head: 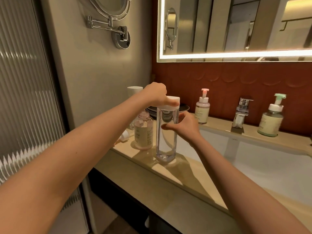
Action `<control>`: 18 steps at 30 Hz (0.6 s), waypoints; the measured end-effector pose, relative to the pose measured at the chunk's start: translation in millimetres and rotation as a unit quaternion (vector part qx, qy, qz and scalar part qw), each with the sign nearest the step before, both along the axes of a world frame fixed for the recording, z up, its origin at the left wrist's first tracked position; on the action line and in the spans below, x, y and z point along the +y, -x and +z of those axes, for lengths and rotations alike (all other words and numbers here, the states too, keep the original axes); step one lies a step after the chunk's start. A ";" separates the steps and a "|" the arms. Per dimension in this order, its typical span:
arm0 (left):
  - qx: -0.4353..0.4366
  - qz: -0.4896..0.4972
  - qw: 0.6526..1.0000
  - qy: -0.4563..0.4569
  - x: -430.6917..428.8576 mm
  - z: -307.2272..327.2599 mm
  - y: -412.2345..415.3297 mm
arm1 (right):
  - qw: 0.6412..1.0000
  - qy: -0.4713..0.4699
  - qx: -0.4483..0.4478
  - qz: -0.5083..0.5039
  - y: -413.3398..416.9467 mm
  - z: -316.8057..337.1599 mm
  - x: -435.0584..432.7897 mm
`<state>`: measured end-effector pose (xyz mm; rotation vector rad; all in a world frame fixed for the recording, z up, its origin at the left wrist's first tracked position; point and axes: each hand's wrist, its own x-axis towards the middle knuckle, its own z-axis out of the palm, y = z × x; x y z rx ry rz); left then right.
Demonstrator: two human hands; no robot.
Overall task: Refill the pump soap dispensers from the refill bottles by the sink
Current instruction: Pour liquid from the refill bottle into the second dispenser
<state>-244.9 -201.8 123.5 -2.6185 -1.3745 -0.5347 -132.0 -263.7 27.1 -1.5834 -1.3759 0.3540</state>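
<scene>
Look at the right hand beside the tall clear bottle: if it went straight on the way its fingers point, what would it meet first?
Probably the tall clear plastic bottle; the right hand points left at its side, fingertips apparently already there.

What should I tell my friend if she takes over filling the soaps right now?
Left hand grips the white cap of the tall clear refill bottle standing on the counter; right hand steadies its body.
The pink dispenser bottle beside it is open, pump off and nearly empty.
The pink-pump dispenser and green-pump dispenser stand behind the sink, pumps on.
Done: one dispenser opened.
Left: uncap, pour, refit the pump, then check the others.
</scene>
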 end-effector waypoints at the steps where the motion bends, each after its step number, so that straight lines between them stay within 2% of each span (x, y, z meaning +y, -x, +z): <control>1: -0.005 -0.002 1.000 0.000 -0.8 -0.8 -0.2 | 1.000 0.002 0.003 0.002 -0.7 0.1 -0.3; 4: -0.009 -0.023 1.000 0.004 -3.1 -3.9 0.3 | 0.999 0.022 0.005 0.024 -4.4 2.4 0.8; 8: -0.009 -0.079 0.994 0.075 -4.1 -12.9 -3.4 | 0.997 0.051 -0.007 0.059 -5.4 5.2 0.8; 10: -0.013 -0.082 0.995 0.057 -9.8 -15.1 -6.8 | 0.997 0.042 0.014 0.063 -4.0 3.5 -1.8; 14: 0.014 -0.021 0.997 -0.072 -20.6 -21.3 -21.5 | 0.999 -0.008 0.033 0.040 -4.1 -3.5 -9.4; 18: 0.035 0.117 0.989 -0.086 -31.7 -16.2 -35.3 | 0.998 -0.001 -0.052 -0.041 4.0 -5.6 -7.8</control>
